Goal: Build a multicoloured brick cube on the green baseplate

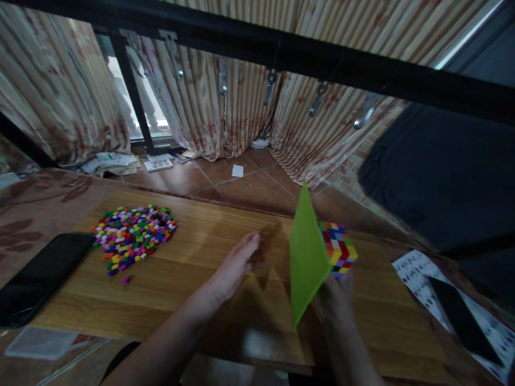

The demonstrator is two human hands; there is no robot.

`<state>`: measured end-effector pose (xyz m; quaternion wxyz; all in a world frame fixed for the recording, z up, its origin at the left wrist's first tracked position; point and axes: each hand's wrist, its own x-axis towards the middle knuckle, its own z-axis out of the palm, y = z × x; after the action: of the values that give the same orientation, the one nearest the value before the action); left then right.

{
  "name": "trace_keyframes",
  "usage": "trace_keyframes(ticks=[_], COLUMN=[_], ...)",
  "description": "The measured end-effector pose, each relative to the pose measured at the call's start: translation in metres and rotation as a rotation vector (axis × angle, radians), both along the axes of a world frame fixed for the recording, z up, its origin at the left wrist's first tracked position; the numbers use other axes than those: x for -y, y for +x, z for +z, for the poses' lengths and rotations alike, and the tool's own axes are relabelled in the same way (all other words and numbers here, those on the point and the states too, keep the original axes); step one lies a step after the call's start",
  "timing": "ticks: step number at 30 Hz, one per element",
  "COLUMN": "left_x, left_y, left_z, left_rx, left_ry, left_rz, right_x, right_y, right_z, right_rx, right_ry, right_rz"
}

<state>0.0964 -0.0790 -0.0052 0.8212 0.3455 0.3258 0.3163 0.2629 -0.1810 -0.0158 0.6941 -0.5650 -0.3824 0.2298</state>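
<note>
My right hand (pixel 337 295) grips a lime-green building plate (pixel 308 257) that stands on edge above the wooden table. A multicoloured block of toy bricks (pixel 338 246) sticks out from the plate's right side, and my fingers are partly hidden beneath it. To the left, my left hand (pixel 237 262) is held over the table with its fingers stretched out and nothing in it. A gap lies between it and the plate. At the table's left is a loose pile of small coloured toy bricks (pixel 134 233), with a single magenta brick (pixel 126 280) just apart from it.
The wooden table (pixel 193 230) carries a dark phone (pixel 46 276) at its left edge. On the right lie a printed sheet (pixel 416 271) and another dark flat device (pixel 462 316). A black metal bar with hooks (pixel 322 59) crosses above, before striped curtains (pixel 229 118).
</note>
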Motion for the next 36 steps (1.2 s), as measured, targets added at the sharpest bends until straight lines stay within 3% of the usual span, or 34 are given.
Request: trace_keyframes(ticks=[4,11,20,36], left_x=[-0.002,-0.011,-0.008,-0.008], left_y=[-0.01,-0.017,-0.011,-0.013], left_z=[0.01,0.004,-0.007,-0.006], left_rx=[0.219,0.059,-0.009,-0.028], left_ry=[-0.082,-0.089,-0.11,-0.088], left_rz=[-0.21,-0.347,-0.323,-0.345], right_x=[0.002,0.002,-0.004,-0.01], right_y=[-0.004,-0.001,0.001,0.004], right_z=[0.008,0.0,0.002,0.006], right_rx=[0.276,0.411,0.222,0.17], right_ry=[-0.113,-0.268,-0.262,-0.253], right_rz=[-0.168,-0.018,0.143,0.14])
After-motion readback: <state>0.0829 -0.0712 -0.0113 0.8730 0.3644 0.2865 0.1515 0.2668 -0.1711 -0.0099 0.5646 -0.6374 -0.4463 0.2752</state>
